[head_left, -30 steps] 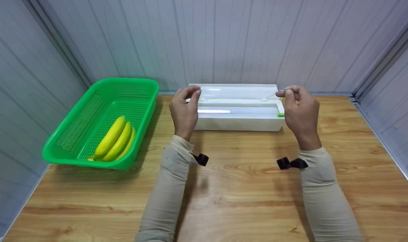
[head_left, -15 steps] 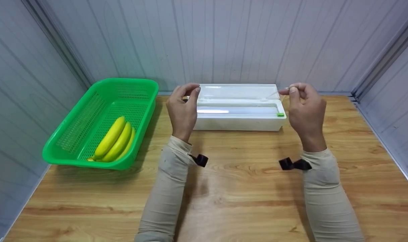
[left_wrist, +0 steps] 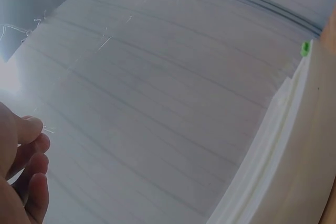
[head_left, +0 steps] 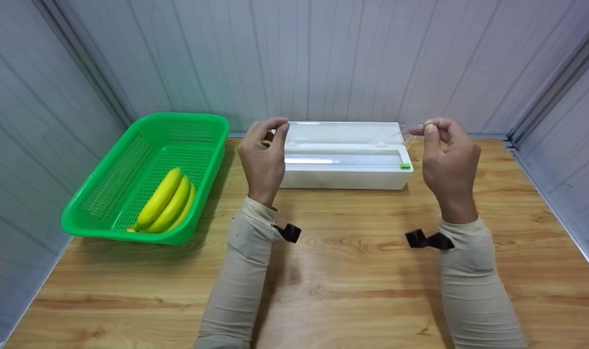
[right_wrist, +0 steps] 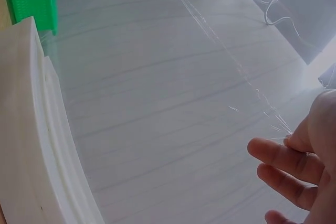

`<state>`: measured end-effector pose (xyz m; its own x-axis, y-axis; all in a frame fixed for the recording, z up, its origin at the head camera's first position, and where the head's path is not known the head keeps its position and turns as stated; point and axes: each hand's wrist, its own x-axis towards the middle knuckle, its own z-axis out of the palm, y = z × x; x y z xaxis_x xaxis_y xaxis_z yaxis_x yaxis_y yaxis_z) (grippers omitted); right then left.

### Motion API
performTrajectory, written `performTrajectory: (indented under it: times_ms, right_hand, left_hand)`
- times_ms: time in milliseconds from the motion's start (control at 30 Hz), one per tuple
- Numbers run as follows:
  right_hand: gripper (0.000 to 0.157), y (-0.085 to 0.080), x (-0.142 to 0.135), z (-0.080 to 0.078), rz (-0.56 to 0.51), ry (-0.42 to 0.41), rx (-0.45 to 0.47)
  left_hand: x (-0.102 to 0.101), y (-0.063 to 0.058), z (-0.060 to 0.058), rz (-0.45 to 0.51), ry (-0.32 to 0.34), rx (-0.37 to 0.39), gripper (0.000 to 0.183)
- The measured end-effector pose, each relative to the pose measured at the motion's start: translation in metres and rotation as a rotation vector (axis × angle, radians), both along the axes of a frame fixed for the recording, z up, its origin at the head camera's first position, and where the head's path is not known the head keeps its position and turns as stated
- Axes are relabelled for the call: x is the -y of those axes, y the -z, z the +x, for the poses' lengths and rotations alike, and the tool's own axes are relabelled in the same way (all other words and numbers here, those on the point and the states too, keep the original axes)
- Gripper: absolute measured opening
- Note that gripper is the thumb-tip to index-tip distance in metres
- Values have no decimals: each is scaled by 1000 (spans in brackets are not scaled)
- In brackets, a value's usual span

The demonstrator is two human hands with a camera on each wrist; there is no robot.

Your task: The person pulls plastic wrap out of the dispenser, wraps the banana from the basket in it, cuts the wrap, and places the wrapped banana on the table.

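A sheet of transparent cling film (right_wrist: 239, 66) is stretched between the two hands, its creased edge showing as a thin bright line in the right wrist view. The left hand (head_left: 263, 162) pinches one corner between thumb and forefinger. At the other corner, the right hand (head_left: 452, 165) pinches the film in the same way. Behind and below the hands lies a long white cling film dispenser (head_left: 345, 180) with its lid (head_left: 345, 131) raised. A small green slider (head_left: 405, 166) sits at the right end of its front edge. The film is hard to make out in the head view.
To the left stands a green plastic basket (head_left: 93, 194) with a bunch of yellow bananas (head_left: 166, 203) in its near right corner. Everything rests on a wood-grain table (head_left: 342, 281). Pale panel walls (head_left: 323, 58) enclose the back and both sides.
The right hand has moved to the right, away from the dispenser's end, uncovering the green slider. The left hand has shifted slightly left and up. The hands are farther apart with the film.
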<state>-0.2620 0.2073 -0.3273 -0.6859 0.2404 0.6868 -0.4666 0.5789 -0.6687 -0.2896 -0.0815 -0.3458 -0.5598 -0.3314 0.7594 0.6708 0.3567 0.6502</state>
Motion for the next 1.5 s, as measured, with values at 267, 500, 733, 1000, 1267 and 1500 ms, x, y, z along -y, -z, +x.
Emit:
performTrajectory:
  times_ms: [267, 500, 733, 1000, 1267, 1500]
  right_hand:
    - [18, -5, -1, 5, 0, 17, -16]
    - [18, -10, 2, 10, -10, 19, -27]
    - [17, -17, 5, 17, -37, 2, -60]
    - [16, -27, 10, 27, -38, -4, -96]
    - [14, -33, 11, 35, -69, -10, -115]
    - [16, -38, 10, 34, -29, -12, -106]
  left_hand:
    - [-1, -6, 5, 23, 19, -40, 6]
    - [-1, -9, 10, 43, 14, -70, 7]
    - [-1, -12, 14, 38, 3, -105, 7]
    - [-1, -17, 20, 19, -1, -165, 7]
    - [0, -22, 25, 7, 6, -186, 8]
    - [3, -26, 22, 3, 39, -183, 7]
